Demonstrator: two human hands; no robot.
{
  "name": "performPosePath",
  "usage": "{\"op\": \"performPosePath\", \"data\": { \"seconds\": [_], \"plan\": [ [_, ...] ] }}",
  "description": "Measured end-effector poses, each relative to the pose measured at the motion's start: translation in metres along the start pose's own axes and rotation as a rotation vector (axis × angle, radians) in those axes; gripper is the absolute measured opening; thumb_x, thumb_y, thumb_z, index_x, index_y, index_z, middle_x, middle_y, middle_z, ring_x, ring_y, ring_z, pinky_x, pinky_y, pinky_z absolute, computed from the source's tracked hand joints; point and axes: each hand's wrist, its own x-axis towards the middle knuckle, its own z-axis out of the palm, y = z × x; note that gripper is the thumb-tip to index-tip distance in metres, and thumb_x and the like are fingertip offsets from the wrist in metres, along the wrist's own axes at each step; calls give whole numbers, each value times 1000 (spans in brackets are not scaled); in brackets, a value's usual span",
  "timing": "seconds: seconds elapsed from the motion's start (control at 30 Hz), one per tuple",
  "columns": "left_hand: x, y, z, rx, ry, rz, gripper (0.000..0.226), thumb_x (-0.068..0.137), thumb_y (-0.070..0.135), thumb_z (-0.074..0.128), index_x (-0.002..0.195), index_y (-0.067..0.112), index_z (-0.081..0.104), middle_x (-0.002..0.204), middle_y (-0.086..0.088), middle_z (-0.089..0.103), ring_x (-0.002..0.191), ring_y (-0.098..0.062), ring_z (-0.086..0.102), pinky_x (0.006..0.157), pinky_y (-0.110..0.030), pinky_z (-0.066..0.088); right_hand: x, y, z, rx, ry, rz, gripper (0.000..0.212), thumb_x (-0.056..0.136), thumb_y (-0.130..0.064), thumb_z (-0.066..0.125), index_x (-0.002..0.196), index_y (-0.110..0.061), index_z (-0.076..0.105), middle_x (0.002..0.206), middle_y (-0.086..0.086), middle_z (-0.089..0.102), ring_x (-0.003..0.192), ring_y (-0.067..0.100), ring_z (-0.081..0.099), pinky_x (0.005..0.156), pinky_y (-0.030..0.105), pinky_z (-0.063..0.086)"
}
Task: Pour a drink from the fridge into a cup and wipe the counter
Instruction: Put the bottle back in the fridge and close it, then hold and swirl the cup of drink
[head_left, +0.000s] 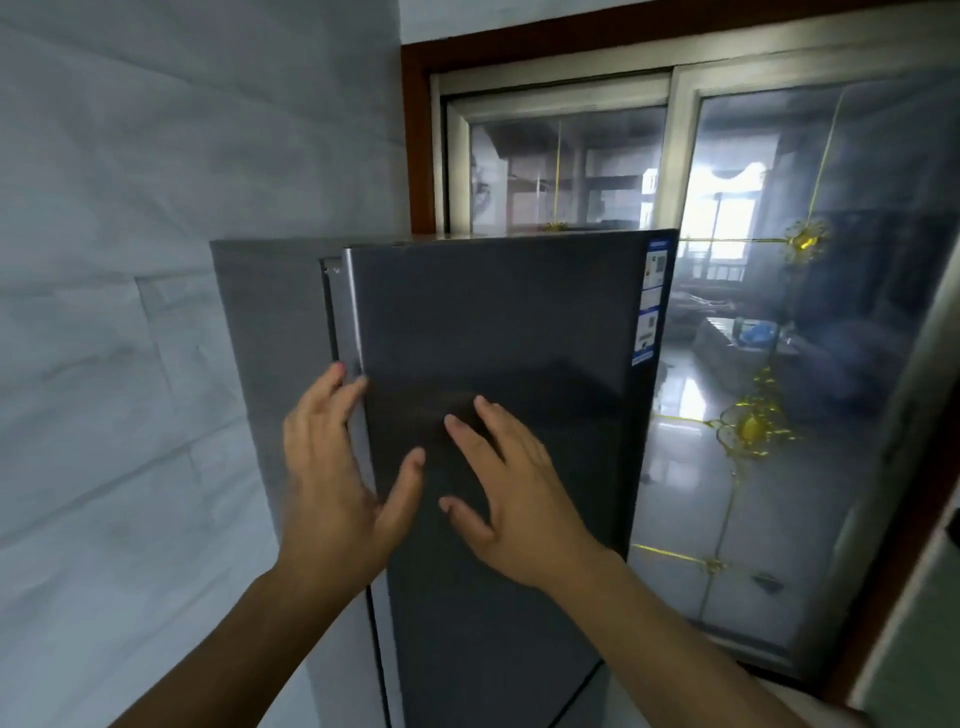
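dark grey fridge (509, 322) stands in the middle, between a pale wall (130, 260) on its left and a sliding glass window (779, 364) behind its right, the left hand (332, 493) with straight fingers at the door's left edge, the right hand (514, 499) spread before the door front.

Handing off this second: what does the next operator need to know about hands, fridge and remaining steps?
Left hand: open, fingertips at the left edge of the fridge door, gripping nothing.
Right hand: open, fingers spread at the door's front, holding nothing; contact unclear.
Fridge interior not visible; drink, cup and counter out of view.
Done: fridge reached.
Left: pull the door open, take the drink, pour into cup, wipe counter.
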Motion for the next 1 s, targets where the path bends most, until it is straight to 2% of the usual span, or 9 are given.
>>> {"op": "performPosePath", "data": {
  "seconds": [0.07,0.17,0.27,0.4,0.5,0.67,0.77,0.83,1.0],
  "plan": [
    [-23,16,4,-63,-22,98,60,83,39,62,131,5,49,133,-17,51,127,-13,36,111,-11,23,-32,0,-5,0,-14,140,62,93,-50,53,145,-18,41,157,14,29,150,28,12,120,48,19],
    [-54,27,28,-135,-340,228,41,87,42,57,114,11,62,112,-6,62,108,-14,50,96,-24,40,-91,8,-13,-167,-166,312,55,87,-50,54,129,-14,55,139,16,47,139,36,32,114,49,29],
    [-86,45,64,-71,-734,271,40,86,52,50,109,22,63,105,2,63,97,-19,59,81,-36,49,-152,7,-43,-292,-381,524,46,86,-48,57,120,-17,57,119,12,54,118,34,47,97,41,38],
    [-128,100,98,32,-1042,324,32,90,48,58,112,25,58,109,2,59,106,-25,57,86,-39,41,-234,1,-91,-372,-561,812,40,91,-45,55,116,-13,56,119,15,57,112,35,52,89,40,42],
    [-160,159,111,165,-1223,434,41,89,53,54,121,27,49,122,1,55,119,-25,50,94,-40,36,-295,-3,-126,-405,-601,1005,42,93,-46,53,120,-13,54,120,15,57,111,34,54,88,39,41],
    [-219,270,121,101,-1353,582,43,90,55,53,121,26,48,126,0,54,120,-25,47,98,-40,36,-402,-25,-192,-410,-547,1267,39,93,-43,54,119,-14,53,119,12,58,109,32,55,82,37,38],
    [-257,348,118,16,-1376,673,42,91,55,53,121,25,47,122,1,56,119,-23,49,92,-38,38,-472,-42,-236,-412,-502,1418,38,92,-43,55,116,-15,54,117,10,58,106,32,56,81,38,37],
    [-284,398,113,-42,-1399,711,41,92,53,54,120,25,47,121,0,56,117,-23,49,87,-37,36,-518,-54,-266,-408,-475,1500,38,92,-43,55,116,-15,54,117,11,58,107,32,55,83,39,38],
    [-362,544,92,-213,-1456,828,40,92,51,57,119,23,49,118,-1,56,113,-23,49,88,-37,42,-651,-91,-350,-460,-420,1677,42,91,-44,55,121,-14,53,121,12,58,113,33,53,94,43,39]
  ]
}}
